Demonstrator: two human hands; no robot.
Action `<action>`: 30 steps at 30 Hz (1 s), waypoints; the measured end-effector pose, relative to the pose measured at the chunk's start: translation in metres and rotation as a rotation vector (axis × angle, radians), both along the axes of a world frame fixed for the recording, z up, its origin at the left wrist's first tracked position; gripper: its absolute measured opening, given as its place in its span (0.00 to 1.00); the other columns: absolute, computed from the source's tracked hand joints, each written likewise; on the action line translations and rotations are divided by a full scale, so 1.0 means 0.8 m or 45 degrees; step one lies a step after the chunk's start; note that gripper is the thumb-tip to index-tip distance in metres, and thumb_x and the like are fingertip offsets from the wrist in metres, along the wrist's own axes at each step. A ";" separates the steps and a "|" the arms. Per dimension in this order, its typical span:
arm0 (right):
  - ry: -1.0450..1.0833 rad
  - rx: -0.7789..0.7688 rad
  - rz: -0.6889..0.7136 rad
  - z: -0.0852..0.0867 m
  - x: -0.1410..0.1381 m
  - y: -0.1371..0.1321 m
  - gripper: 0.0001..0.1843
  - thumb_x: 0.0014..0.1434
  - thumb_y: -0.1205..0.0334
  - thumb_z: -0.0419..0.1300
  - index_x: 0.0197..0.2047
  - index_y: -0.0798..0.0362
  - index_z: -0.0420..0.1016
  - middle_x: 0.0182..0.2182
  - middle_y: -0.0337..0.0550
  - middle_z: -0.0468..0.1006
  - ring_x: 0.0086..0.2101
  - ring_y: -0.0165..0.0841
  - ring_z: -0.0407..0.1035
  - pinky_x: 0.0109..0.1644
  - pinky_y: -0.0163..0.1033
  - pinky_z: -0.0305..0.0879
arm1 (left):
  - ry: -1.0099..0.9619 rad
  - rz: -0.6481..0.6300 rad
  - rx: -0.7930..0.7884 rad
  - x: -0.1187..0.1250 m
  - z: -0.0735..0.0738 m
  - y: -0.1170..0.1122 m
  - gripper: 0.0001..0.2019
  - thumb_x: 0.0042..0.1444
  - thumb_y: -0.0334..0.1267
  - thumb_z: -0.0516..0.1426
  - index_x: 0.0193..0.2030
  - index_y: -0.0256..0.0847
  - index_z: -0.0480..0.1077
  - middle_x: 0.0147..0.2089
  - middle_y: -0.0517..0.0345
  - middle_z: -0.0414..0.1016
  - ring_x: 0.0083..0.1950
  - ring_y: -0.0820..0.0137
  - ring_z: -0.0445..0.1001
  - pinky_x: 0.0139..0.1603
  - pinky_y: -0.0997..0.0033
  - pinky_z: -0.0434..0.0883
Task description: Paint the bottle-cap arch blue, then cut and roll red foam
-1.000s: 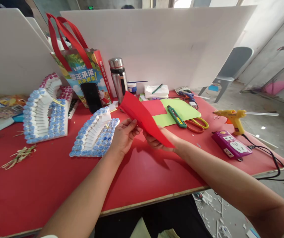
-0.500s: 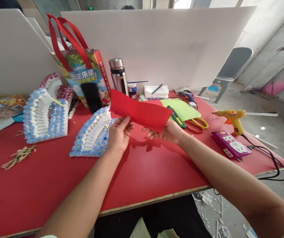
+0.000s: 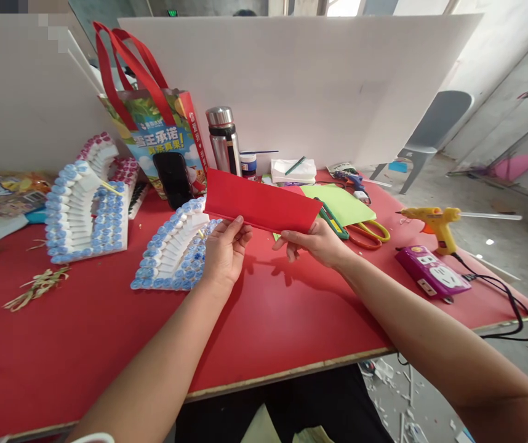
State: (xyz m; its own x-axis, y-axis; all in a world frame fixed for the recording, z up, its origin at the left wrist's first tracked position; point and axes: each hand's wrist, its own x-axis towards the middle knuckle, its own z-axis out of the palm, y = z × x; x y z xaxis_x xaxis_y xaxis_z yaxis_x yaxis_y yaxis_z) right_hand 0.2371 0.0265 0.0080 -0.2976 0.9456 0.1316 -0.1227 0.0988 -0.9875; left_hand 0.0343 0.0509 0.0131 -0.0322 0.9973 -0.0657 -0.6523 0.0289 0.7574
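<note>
A red sheet of paper (image 3: 259,200) is held above the table, with a narrow fold along its near edge. My left hand (image 3: 228,249) pinches that edge near the left end, thumb on top. At the right end, my right hand (image 3: 317,243) grips the sheet with its thumb lying along the folded edge and the other fingers beneath. Just left of my left hand, a curved piece covered in blue-and-white rolled tufts (image 3: 167,252) rests on the table, partly hidden by the hand. A similar taller blue piece (image 3: 84,215) stands farther left.
A purple power strip (image 3: 432,271) and a yellow glue gun (image 3: 434,221) sit at the right. Scissors (image 3: 365,234), a green cutter (image 3: 333,220) and green paper (image 3: 344,203) lie behind my right hand. A thermos (image 3: 223,141), phone (image 3: 172,178) and shopping bag (image 3: 153,123) stand at the back.
My right thumb has come over onto the near edge of the red paper, where the fingers were underneath before. The narrow fold shows more clearly. My left hand keeps its pinch.
</note>
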 end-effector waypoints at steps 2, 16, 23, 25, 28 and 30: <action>0.101 -0.066 0.005 -0.001 -0.001 0.000 0.15 0.57 0.54 0.68 0.35 0.61 0.80 0.32 0.53 0.84 0.20 0.31 0.73 0.24 0.36 0.67 | 0.002 -0.012 0.007 0.000 0.002 0.000 0.12 0.41 0.29 0.71 0.28 0.36 0.72 0.25 0.64 0.76 0.27 0.79 0.76 0.28 0.83 0.75; 1.120 -1.171 0.165 0.009 0.023 0.016 0.14 0.61 0.75 0.49 0.25 0.52 0.59 0.11 0.25 0.52 0.11 0.19 0.45 0.14 0.20 0.53 | 0.333 -0.291 0.342 -0.006 0.014 -0.013 0.12 0.47 0.36 0.71 0.38 0.34 0.81 0.38 0.47 0.84 0.42 0.58 0.84 0.46 0.66 0.81; 0.827 -1.140 0.203 0.002 0.022 0.021 0.15 0.64 0.73 0.51 0.25 0.54 0.61 0.11 0.27 0.55 0.12 0.20 0.47 0.14 0.21 0.53 | 0.450 -0.132 0.290 -0.006 0.014 -0.014 0.10 0.44 0.35 0.72 0.33 0.34 0.81 0.33 0.48 0.84 0.37 0.56 0.84 0.40 0.63 0.82; 0.725 -0.944 0.134 0.001 0.015 0.019 0.12 0.63 0.71 0.57 0.27 0.57 0.67 0.16 0.33 0.67 0.14 0.18 0.53 0.17 0.22 0.57 | 0.427 -0.087 0.296 -0.007 0.010 -0.009 0.09 0.45 0.35 0.72 0.32 0.34 0.81 0.32 0.49 0.84 0.36 0.58 0.84 0.40 0.64 0.82; 0.560 -0.597 0.009 0.000 0.005 0.013 0.08 0.55 0.67 0.69 0.29 0.60 0.74 0.26 0.42 0.79 0.18 0.20 0.64 0.22 0.26 0.65 | 0.336 -0.047 0.291 -0.009 0.005 0.000 0.09 0.44 0.34 0.71 0.32 0.34 0.80 0.31 0.51 0.83 0.35 0.62 0.84 0.39 0.70 0.81; 0.437 -0.370 -0.079 -0.001 0.000 0.009 0.09 0.52 0.63 0.72 0.30 0.59 0.77 0.27 0.44 0.81 0.20 0.24 0.69 0.25 0.30 0.68 | 0.249 -0.040 0.246 -0.010 0.003 0.004 0.09 0.42 0.32 0.72 0.32 0.35 0.80 0.31 0.53 0.83 0.34 0.64 0.84 0.38 0.72 0.81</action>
State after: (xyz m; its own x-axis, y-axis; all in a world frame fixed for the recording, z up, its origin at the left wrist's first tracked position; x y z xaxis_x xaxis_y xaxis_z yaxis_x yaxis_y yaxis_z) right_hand 0.2370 0.0335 0.0074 -0.2245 0.9726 -0.0609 -0.4506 -0.1590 -0.8785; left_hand 0.0265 0.0543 0.0152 0.0053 0.9914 0.1306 -0.4941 -0.1109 0.8623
